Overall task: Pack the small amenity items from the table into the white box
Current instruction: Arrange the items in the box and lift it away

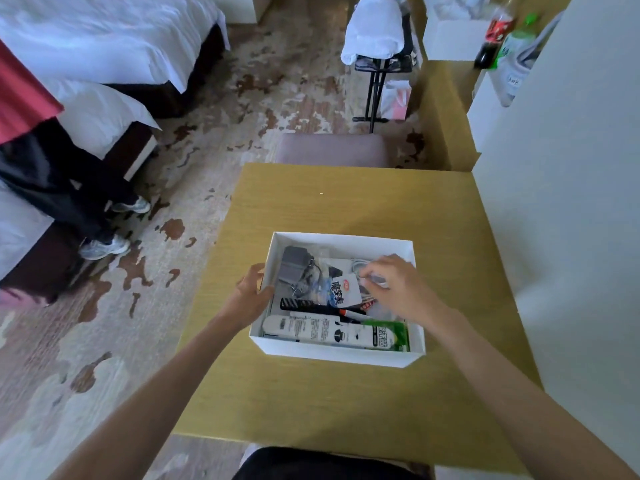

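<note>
The white box (332,355) stands open on the wooden table (311,403). Inside lie a white and green tube carton (332,332) along the near wall, a black comb (308,304), a grey pouch (292,266) at the far left and a small printed packet (341,289). My left hand (251,291) grips the box's left wall. Over the box's right half, my right hand (394,285) pinches a small clear-wrapped item (375,279) at its fingertips. What lies under that hand is hidden.
A padded stool (332,150) stands beyond the table's far edge. A white wall (571,202) runs along the right. To the left, a person's legs and grey shoes (104,245) are beside the beds (97,39). Bottles (498,32) sit on a far counter.
</note>
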The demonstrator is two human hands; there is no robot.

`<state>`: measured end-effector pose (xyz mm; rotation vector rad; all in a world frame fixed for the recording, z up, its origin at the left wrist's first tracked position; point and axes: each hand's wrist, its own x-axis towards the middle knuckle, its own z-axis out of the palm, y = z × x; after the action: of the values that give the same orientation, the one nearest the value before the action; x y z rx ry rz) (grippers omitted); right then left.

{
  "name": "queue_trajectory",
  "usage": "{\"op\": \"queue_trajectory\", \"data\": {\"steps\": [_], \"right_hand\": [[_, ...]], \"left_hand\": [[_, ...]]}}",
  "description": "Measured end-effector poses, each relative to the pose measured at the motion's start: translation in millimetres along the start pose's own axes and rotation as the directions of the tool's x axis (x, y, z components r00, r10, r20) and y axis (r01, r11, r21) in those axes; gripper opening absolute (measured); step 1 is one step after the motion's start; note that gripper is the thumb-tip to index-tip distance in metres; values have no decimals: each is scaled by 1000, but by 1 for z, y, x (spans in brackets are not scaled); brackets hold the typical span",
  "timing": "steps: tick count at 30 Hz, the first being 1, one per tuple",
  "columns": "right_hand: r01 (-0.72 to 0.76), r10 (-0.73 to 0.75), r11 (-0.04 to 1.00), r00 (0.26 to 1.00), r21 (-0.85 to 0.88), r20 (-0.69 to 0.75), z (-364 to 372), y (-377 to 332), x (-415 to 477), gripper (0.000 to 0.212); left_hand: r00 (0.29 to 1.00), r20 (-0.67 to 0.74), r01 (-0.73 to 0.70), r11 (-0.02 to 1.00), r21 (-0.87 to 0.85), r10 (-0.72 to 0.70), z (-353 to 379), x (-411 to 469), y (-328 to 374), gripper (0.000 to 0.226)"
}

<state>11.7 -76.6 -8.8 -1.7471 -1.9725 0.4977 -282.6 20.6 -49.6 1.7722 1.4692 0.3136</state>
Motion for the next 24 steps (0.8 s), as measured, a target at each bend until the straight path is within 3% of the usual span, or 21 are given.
{"op": "queue_trajectory", "data": {"steps": [2,4,8,10,12,14,18,24], "right_hand": [[-116,129,989,980,91,-149,-8,10,-9,20],[-288,308,950,931,123,-194,-10,17,-20,31],[-678,682,723,731,129,20,7,21,-38,57],[-740,747,639,662,211,60,22,18,-45,38],[-779,801,580,599,237,10,35,14,-50,22],[-816,838,541,543,204,-54,42,11,-52,29],[-847,849,526,519,80,-95,40,5,-47,39],[-813,808,582,579,3,-109,40,-9,-42,30]], "left_hand": [[999,24,22,994,105,-24,-4,2,-2,47],[997,71,28,976,214,-44,-8,5,0,41],[982,159,45,950,310,-98,-5,7,9,37],[980,164,56,950,308,-111,-4,6,6,42],[978,176,62,960,274,-113,-4,7,1,46],[979,181,61,978,199,-98,-4,7,-3,47],[981,193,14,995,97,-32,-8,7,-1,36],[985,174,-29,996,80,15,-20,3,-5,36]]}}
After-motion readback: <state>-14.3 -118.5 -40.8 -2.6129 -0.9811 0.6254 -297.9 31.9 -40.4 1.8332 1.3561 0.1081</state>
